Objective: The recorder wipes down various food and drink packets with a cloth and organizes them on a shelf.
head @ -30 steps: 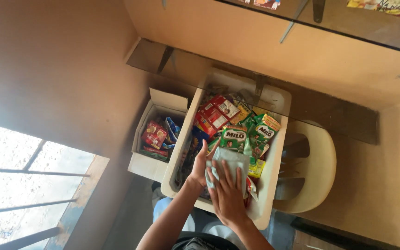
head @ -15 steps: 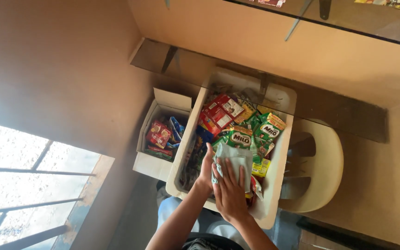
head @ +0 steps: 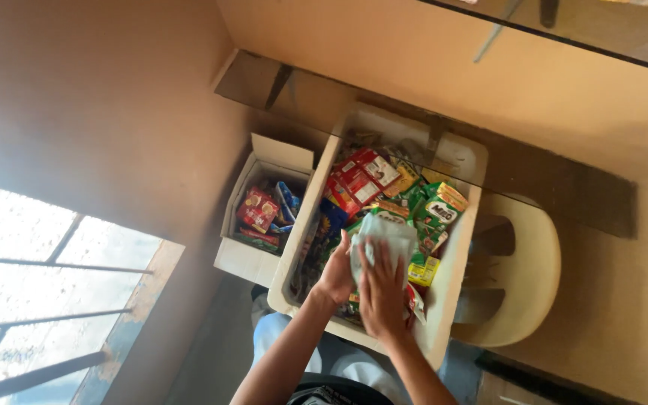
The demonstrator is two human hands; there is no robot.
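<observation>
- Hands are shown together over the near half of a long cream bin, which is packed with sachets and packets.
- A pale, whitish packet is gripped by both hands; it is held just above the other contents, near the middle of the bin.
- The left hand is closed on the packet's left edge, with the thumb raised along it.
- The right hand is laid flat on the packet's lower part, fingers spread and pointed toward the far end of the bin.
- Green packets are seen just beyond and to the right of the held packet; red packets are located further back on the left.
- A small open cardboard box is positioned touching the bin's left wall and is filled with red and blue packets.
- A cream plastic chair is placed to the right of the bin.
- A barred window is visible at the lower left.
</observation>
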